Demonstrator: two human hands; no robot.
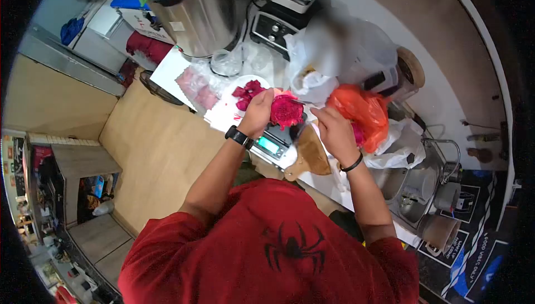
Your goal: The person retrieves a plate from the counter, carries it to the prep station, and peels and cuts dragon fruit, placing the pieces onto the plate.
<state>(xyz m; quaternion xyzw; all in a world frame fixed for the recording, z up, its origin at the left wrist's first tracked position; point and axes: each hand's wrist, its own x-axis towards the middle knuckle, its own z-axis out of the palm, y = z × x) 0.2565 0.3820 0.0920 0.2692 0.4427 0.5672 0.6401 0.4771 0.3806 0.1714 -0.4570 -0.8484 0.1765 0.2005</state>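
Observation:
My left hand (258, 115), with a black watch at the wrist, is closed on the edge of a deep magenta dragon fruit (286, 110), its cut flesh facing up. Closed too is my right hand (335, 131), just right of the fruit; a thin dark tool seems to reach from it, too small to name. Magenta pieces (248, 93) lie on a white plate beyond my left hand. Below the fruit, a kitchen scale (270, 146) shows a lit green display. A wooden cutting board (311, 152) lies between my forearms.
An orange plastic bag (362, 113) and a white bag (397, 151) sit right of my right hand, before the sink (415, 190). Along the back stand a large steel container (198, 17) and a black appliance (273, 28). Clear plastic packs (198, 88) lie at the left.

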